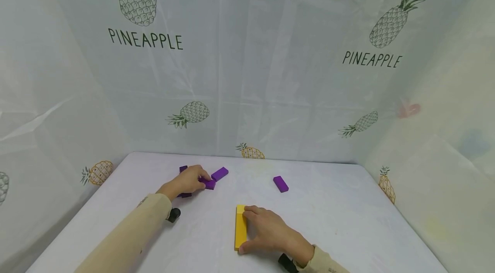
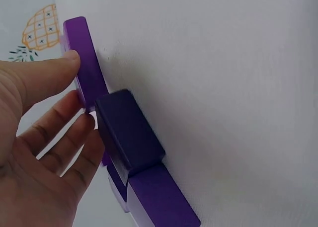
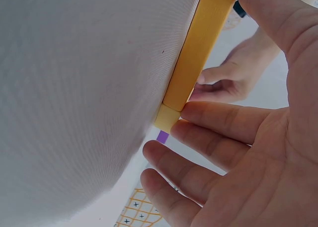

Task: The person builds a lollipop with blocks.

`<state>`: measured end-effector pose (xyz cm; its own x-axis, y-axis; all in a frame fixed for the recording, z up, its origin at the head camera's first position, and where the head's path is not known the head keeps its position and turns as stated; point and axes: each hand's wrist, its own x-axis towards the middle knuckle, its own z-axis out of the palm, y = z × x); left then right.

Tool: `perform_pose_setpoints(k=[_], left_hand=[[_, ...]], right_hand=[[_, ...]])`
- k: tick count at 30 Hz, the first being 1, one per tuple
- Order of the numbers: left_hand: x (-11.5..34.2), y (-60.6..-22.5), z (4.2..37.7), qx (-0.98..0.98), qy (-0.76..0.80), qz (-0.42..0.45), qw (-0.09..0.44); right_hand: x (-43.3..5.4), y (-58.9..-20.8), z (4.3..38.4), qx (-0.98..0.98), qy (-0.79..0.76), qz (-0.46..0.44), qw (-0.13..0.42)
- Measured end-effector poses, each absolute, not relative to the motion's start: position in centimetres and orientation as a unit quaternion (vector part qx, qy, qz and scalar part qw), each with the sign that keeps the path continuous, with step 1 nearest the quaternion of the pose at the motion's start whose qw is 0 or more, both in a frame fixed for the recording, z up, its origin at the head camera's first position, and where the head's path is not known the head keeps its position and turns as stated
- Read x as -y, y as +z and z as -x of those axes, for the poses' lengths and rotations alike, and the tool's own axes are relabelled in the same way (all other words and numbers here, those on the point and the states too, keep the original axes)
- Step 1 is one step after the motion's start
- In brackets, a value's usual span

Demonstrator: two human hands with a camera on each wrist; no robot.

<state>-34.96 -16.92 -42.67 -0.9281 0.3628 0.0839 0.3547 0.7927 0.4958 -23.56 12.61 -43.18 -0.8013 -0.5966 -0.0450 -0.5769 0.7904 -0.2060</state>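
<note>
Worktop (image 1: 348, 217), white, spans the lower half of the head view. Left of centre there, the left hand (image 1: 187, 180) pinches a purple block (image 2: 89, 63); at the upper left of the left wrist view, the thumb lies against one side of it and other fingers are behind. Below it in that view come a dark purple block (image 2: 131, 130), right beside it, and a broad purple block (image 2: 166, 199) at the lower edge.

At the lower centre of the head view, the right hand (image 1: 270, 232) spans a long yellow block (image 1: 240, 232) with its fingers wide, thumb at the lower end and fingertips by the upper end. A short yellow piece (image 1: 240, 209), paler, sits against that upper end; the right wrist view shows fingertips at the seam.

A slanted purple block (image 1: 220, 173) lies just right of the left hand, and a lone purple block (image 1: 280, 184) lies right of centre, well apart from the others. A pale curtain (image 1: 255, 71) printed with pineapples fills the upper half.
</note>
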Motion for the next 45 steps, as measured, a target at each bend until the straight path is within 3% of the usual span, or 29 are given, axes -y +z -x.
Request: perform_pose_setpoints(k=[11, 17, 37, 45], left_hand=[[15.1, -42.7, 34.0, -0.944, 0.257, -0.208, 0.014], [13.4, -42.8, 33.7, -0.947, 0.256, -0.188, 0.046], [8.9, -43.1, 33.0, -0.917, 0.274, -0.276, 0.087], [8.4, -43.8, 33.1, -0.912, 0.298, -0.257, 0.115]], right_hand=[[-12.7, -43.4, 23.6, -0.946, -0.090, 0.309, 0.046], [-12.8, -43.3, 23.6, -0.946, -0.091, 0.308, 0.048], [-12.6, -43.1, 24.0, -0.938, -0.084, 0.334, 0.047], [-12.2, -43.1, 24.1, -0.938, -0.084, 0.331, 0.060]])
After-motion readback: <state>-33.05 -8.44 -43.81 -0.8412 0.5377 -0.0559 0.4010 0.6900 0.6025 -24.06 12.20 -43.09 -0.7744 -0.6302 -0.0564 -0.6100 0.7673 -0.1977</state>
